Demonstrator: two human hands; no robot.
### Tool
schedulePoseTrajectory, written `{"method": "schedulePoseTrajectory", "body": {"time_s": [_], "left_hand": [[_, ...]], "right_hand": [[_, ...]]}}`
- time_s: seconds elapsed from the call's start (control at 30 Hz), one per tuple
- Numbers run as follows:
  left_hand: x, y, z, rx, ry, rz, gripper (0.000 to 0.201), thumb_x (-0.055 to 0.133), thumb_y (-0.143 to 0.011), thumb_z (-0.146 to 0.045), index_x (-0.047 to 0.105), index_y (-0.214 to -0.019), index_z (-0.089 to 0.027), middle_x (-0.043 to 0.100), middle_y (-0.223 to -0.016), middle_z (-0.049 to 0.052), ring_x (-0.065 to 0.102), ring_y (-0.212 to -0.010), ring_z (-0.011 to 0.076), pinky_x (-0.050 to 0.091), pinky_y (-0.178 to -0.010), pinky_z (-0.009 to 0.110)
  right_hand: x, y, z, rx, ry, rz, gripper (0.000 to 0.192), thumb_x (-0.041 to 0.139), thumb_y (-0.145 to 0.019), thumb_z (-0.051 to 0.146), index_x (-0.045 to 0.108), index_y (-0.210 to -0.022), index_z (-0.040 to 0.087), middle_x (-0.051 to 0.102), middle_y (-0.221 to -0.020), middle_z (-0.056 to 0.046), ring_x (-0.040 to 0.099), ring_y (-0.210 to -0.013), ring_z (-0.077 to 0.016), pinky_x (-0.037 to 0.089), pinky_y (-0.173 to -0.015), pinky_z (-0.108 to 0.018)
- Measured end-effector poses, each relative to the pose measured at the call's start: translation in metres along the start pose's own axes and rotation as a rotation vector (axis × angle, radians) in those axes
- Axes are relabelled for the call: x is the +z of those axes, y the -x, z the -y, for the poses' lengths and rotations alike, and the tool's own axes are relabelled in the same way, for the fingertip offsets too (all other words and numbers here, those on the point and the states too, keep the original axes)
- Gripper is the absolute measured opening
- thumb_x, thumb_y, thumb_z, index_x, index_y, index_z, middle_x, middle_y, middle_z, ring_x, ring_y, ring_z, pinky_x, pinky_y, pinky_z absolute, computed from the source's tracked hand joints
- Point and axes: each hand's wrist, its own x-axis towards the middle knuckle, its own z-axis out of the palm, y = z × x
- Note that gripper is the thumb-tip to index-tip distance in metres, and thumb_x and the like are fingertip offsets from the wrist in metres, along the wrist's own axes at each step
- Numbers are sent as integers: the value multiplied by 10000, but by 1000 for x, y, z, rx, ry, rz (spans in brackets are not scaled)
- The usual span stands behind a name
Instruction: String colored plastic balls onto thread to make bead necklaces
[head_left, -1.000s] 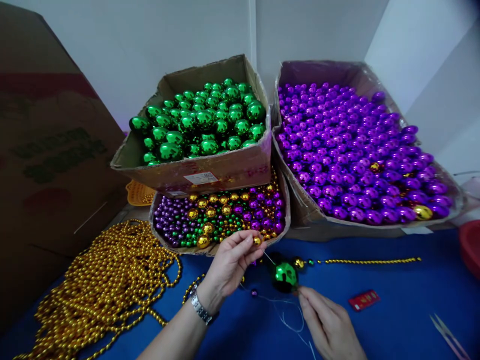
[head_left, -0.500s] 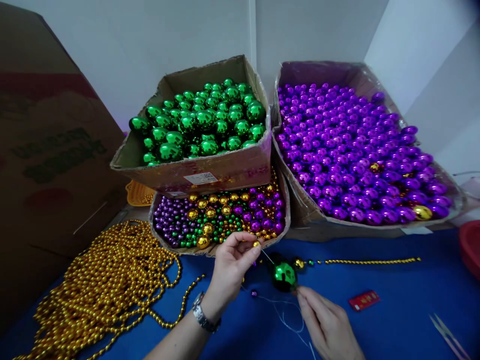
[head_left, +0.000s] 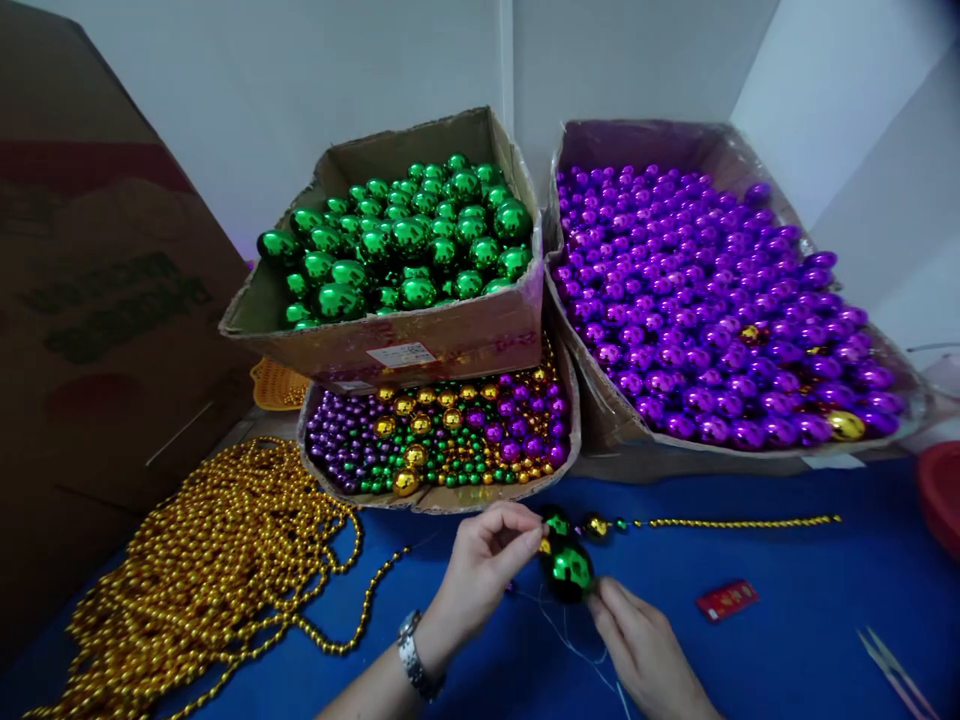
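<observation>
Head view: my left hand pinches a small gold bead, touching the big green ball's left side. My right hand grips the ball from its near right. The bead strand runs rightward.

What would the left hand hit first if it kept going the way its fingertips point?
Probably the big green ball: the left hand pinches a small gold bead with fingertips aimed right, almost at it. The right hand steadies that ball from below. Depth is unclear.
</observation>
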Motion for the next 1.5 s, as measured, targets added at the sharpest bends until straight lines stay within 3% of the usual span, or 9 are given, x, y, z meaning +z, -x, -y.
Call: {"method": "schedulePoseTrajectory", "body": {"time_s": [0.2,0.33,0.53,0.67,0.77,0.93,1.13,1.27,1.5], "left_hand": [[-4,8,-8,121,-408,40,126,602,-816,-253,682,-812,-156,682,-777,56,623,-717,158,469,-659,245],[-1,5,-35,207,-414,48,111,616,-808,-247,681,-823,-159,699,-799,53,638,-726,157,481,-671,238],[-11,-26,-60,164,-406,204,295,451,-899,-353,648,-894,-134,687,-845,82,636,-762,178,496,-663,257],[-31,-76,-48,281,-1112,140,326,377,-919,-367,584,-1078,-171,642,-993,89,616,-897,211,476,-784,314],[-36,-106,-28,263,-1289,179,239,565,-809,-303,613,-996,-162,621,-969,114,626,-859,254,480,-772,362],[-32,-118,-9,256,-1331,221,262,598,-725,-173,595,-987,-179,589,-1007,112,628,-800,239,484,-721,346],[-35,-103,-17,257,-1228,249,239,535,-799,-288,603,-1001,-180,593,-966,82,598,-841,211,458,-785,310],[-34,-98,-15,227,-1113,298,200,612,-721,-236,641,-909,-175,624,-887,60,592,-829,212,452,-785,304],[-32,-87,-21,107,-623,180,298,493,-849,-325,573,-1082,-158,626,-934,66,600,-771,160,503,-690,291]], "right_hand": [[-2,1,-18,-86,388,-7,357,353,-885,148,540,-1184,205,645,-1090,-92,648,-883,-250,540,-713,-361],[-16,-15,5,-114,196,-89,368,388,-923,200,462,-1283,203,608,-1170,-88,598,-1037,-221,505,-861,-338],[-15,-22,23,-99,-160,-133,252,346,-952,225,581,-1039,202,655,-791,-37,644,-683,-140,523,-628,-219],[-12,-17,20,91,-248,-137,285,321,-968,300,587,-1014,210,604,-614,9,594,-506,-108,475,-469,-155],[-13,-18,23,106,-226,-162,295,332,-963,337,600,-1003,221,635,-661,-3,615,-538,-115,486,-506,-154],[-21,-19,31,127,-219,-148,296,332,-961,331,581,-1073,218,674,-861,-47,663,-798,-148,518,-682,-176],[-19,-12,26,181,-341,-21,311,295,-973,325,528,-1142,207,610,-718,-11,611,-606,-118,499,-550,-165],[-18,-14,25,154,-313,-83,306,311,-968,322,549,-1118,201,612,-688,-12,605,-589,-123,495,-545,-173],[-25,-11,26,106,-253,-123,291,341,-959,296,571,-1110,200,680,-1009,-74,615,-546,-110,533,-704,-209]]}}
